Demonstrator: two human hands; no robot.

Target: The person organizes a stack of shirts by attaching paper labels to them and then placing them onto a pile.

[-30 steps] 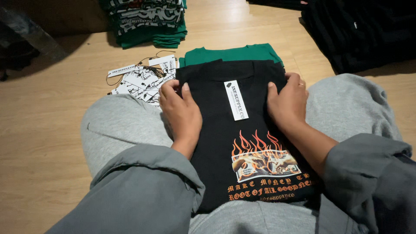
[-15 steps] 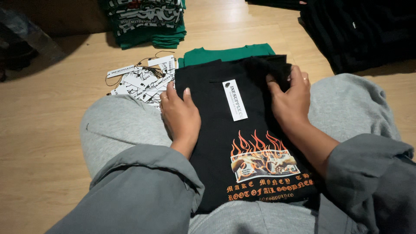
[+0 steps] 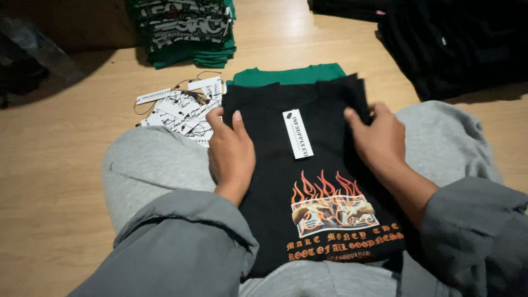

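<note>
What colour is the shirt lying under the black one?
Green, plain where it shows beyond the black shirt; seen in the head view.

Left hand lies flat, palm down; right hand seems to pinch (fingertips partly hidden).

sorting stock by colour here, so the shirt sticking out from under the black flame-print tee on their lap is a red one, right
Not quite. The head view shows the shirt sticking out from under the black flame-print tee is green, not red. The tee does lie on the person's lap, with the left hand and right hand on it.
</note>
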